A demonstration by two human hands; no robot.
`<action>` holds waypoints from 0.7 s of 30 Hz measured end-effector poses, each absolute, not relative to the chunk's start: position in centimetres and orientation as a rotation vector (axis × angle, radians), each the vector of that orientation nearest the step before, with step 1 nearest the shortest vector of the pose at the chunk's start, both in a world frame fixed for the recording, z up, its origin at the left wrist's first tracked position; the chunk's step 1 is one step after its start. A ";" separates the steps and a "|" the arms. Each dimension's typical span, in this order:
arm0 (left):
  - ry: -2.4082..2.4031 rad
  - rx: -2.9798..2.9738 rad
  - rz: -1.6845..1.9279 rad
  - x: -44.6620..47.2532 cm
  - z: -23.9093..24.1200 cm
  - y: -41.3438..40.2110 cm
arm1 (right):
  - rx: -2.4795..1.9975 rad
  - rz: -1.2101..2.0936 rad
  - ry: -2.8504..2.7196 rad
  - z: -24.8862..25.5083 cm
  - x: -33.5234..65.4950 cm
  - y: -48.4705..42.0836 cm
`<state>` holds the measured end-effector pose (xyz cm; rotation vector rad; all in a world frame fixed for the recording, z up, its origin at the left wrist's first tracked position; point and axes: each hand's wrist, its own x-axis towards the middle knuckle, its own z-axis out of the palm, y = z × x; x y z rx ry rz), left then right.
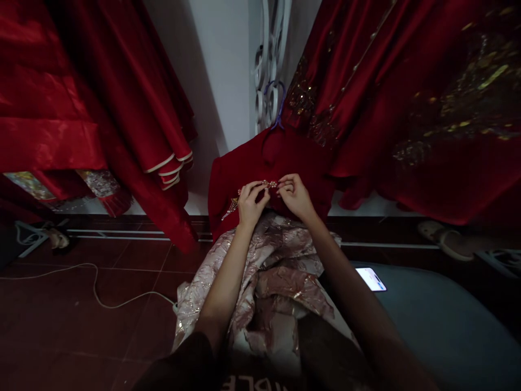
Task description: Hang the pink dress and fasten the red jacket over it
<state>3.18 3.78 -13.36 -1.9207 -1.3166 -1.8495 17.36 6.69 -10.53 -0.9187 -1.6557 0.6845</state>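
A dark red velvet garment (293,157) hangs in front of me from a blue hanger (277,103). On its front sits a small beaded gold ornament (270,184). My left hand (251,203) and my right hand (296,195) meet at that ornament, both with fingertips pinched on it. A pink and gold brocade cloth (280,271) lies over my lap under my forearms.
Red satin dresses (122,92) hang at the left, and sequinned red gowns (407,98) at the right. A lit phone (370,278) lies on a grey-blue seat (439,320). A white cable (93,282) crosses the dark red tiled floor. A sandal (443,239) rests near the right wall.
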 end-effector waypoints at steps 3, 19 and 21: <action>-1.340 -1.924 -1.848 3.0 -13.3 3.3 | -1.087 0.383 -1.758 -10.3 17.7 5.2; -2.144 -2.282 -2.079 4.0 -13.1 2.1 | -1.257 0.703 -1.927 -9.2 21.9 5.2; -2.021 -2.701 -2.226 4.5 -13.2 1.8 | -1.171 0.972 -1.833 -8.7 22.4 5.2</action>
